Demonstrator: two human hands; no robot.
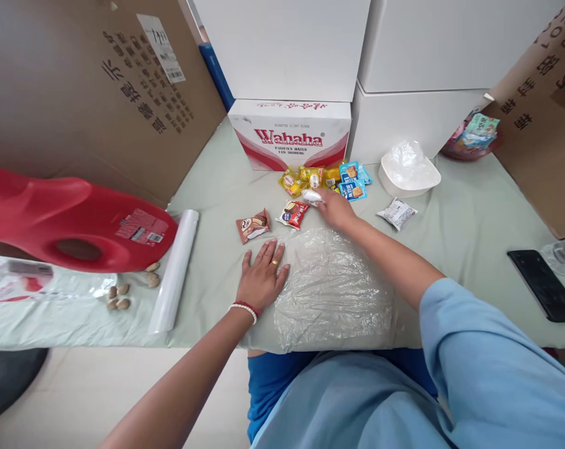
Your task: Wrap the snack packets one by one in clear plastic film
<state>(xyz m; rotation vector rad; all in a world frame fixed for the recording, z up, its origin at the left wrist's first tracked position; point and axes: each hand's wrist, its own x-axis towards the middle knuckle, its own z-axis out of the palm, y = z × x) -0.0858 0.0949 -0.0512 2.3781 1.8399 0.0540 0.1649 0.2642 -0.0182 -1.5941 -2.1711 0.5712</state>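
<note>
My left hand (264,274) lies flat on the tablecloth with its fingers spread, at the left edge of a sheet of clear plastic film (333,293). Above the film's far edge, my right hand (335,209) pinches a small white snack packet (312,197), partly covered by the fingers. Just left of it is a red snack packet (294,214), and farther left a brown one (253,226). Yellow-wrapped snacks (305,179) and blue snack packets (352,181) lie in a row behind the right hand. A white-and-grey packet (397,213) rests apart on the right.
A white bowl (410,181) holds a clear bag. Leftward are a roll of plastic film (174,271), a red jug (81,218) and several walnuts (118,298). A Wahaha carton (292,137) stands behind; a phone (547,285) lies at right.
</note>
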